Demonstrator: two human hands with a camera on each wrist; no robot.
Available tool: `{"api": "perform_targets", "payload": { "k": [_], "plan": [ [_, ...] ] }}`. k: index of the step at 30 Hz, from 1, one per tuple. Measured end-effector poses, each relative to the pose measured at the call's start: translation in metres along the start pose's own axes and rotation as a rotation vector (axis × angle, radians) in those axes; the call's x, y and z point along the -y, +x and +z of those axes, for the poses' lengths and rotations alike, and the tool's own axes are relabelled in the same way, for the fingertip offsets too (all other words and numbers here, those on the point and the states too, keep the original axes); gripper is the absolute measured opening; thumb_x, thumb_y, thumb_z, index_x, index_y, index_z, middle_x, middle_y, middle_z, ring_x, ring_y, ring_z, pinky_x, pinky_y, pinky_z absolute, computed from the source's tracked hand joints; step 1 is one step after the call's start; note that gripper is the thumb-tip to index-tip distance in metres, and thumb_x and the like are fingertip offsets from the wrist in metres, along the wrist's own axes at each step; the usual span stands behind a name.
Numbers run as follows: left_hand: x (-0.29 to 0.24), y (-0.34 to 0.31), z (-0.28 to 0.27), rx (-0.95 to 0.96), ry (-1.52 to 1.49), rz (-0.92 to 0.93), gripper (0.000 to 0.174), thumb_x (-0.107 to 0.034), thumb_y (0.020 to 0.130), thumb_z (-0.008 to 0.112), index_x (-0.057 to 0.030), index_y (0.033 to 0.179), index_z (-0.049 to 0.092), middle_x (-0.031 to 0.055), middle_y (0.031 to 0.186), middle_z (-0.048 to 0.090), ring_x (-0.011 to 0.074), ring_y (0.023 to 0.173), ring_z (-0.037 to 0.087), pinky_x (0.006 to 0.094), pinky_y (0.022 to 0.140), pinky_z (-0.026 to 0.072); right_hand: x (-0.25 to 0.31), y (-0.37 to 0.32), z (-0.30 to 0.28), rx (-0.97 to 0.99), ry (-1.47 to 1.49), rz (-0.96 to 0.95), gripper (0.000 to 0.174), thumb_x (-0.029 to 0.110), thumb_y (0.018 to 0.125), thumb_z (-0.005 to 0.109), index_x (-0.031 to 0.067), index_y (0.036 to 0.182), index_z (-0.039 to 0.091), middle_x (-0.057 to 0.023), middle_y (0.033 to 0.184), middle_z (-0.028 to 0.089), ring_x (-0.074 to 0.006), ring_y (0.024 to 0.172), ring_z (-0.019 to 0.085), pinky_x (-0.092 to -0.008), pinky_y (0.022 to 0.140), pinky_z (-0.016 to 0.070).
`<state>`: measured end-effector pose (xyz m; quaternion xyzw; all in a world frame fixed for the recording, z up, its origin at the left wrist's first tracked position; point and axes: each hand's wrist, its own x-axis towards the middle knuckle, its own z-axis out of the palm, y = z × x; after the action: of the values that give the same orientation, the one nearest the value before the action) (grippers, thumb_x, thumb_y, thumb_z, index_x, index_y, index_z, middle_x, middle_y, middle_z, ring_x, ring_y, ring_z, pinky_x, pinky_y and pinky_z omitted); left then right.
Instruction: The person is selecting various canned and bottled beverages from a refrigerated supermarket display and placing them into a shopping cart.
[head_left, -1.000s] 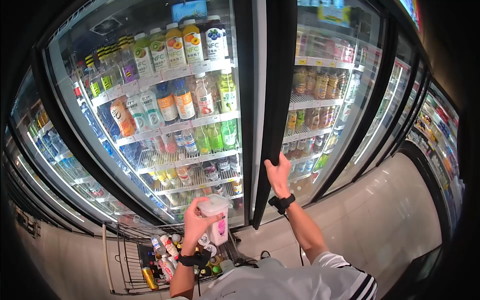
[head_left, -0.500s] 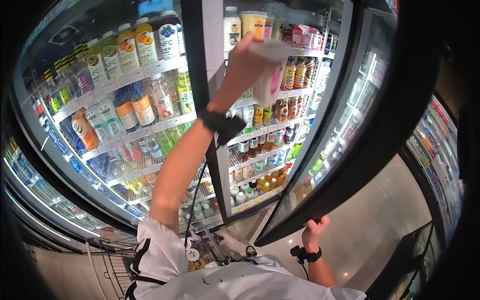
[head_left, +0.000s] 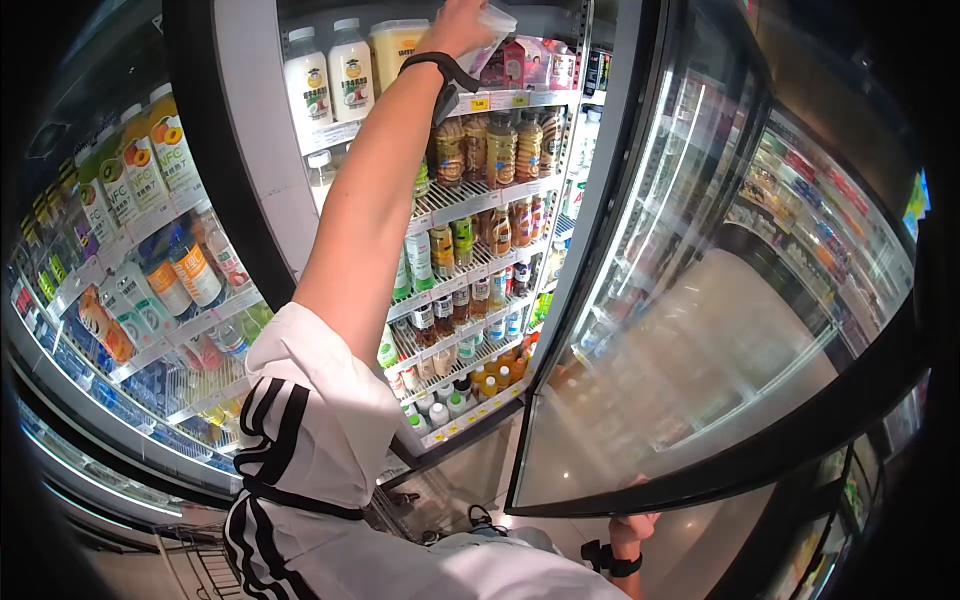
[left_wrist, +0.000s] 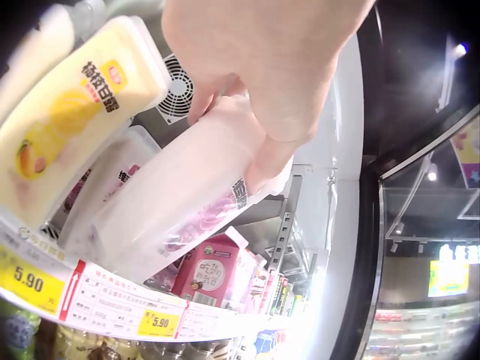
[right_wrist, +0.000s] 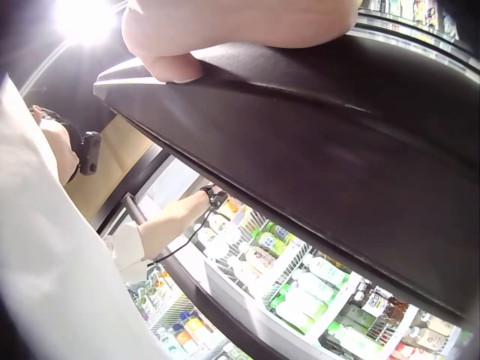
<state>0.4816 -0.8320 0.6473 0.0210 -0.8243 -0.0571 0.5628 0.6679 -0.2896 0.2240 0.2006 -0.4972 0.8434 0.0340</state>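
As the right hand (right_wrist: pixel 240 22) grips the open cooler door (right_wrist: pixel 300 127), the left hand (left_wrist: pixel 259 64) grasps a pale tub (left_wrist: pixel 176 191) near a pink carton (left_wrist: pixel 212 271).

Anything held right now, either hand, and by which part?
Left hand: pale pink plastic tub, gripped around its upper end. Right hand: black cooler door frame, fingers over its edge.

"What colour was the tub (left_wrist: pixel 172 187)?"

"Milky pink, printed in purple."

"Either side of the tub?"

"A yellow container (left_wrist: pixel 67 90) with black lettering, and a pink carton (left_wrist: pixel 210 270)."

"Below the tub?"

"White price labels (left_wrist: pixel 112 300) patched with yellow, and farther down, a white sleeve (head_left: pixel 320 400) striped black."
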Motion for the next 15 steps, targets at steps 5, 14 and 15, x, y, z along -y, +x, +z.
{"api": "perform_targets", "payload": {
  "k": [5,14,15],
  "plan": [
    [0.021,-0.007,0.012,0.05,0.107,-0.047,0.062,-0.021,0.068,0.079,-0.0008,0.123,0.058,0.029,0.122,0.054,0.0459,0.117,0.051,0.0479,0.099,0.0455,-0.001,-0.001,0.004,0.005,0.024,0.03,0.025,0.009,0.045,0.054,0.0053,0.068,0.045,-0.0051,0.062,0.042,-0.0179,0.055,0.039,-0.0302,0.054,0.0308],
    [0.027,0.008,0.011,0.242,0.813,0.199,0.049,-0.033,0.069,0.077,-0.0041,0.107,0.066,0.0207,0.111,0.066,0.0383,0.116,0.055,0.0501,0.103,0.0385,-0.009,-0.01,0.006,-0.145,0.012,0.057,0.028,0.009,0.042,0.054,0.0058,0.068,0.045,-0.0058,0.063,0.042,-0.0189,0.056,0.04,-0.0304,0.055,0.0311],
    [0.035,0.013,0.013,0.234,0.812,0.202,0.049,-0.033,0.069,0.077,-0.0041,0.107,0.066,0.0207,0.111,0.066,0.0383,0.116,0.055,0.0501,0.103,0.0385,-0.007,-0.008,0.009,-0.146,0.014,0.049,0.028,0.009,0.042,0.054,0.0058,0.068,0.045,-0.0058,0.063,0.042,-0.0189,0.056,0.04,-0.0304,0.055,0.0311]
  ]
}}
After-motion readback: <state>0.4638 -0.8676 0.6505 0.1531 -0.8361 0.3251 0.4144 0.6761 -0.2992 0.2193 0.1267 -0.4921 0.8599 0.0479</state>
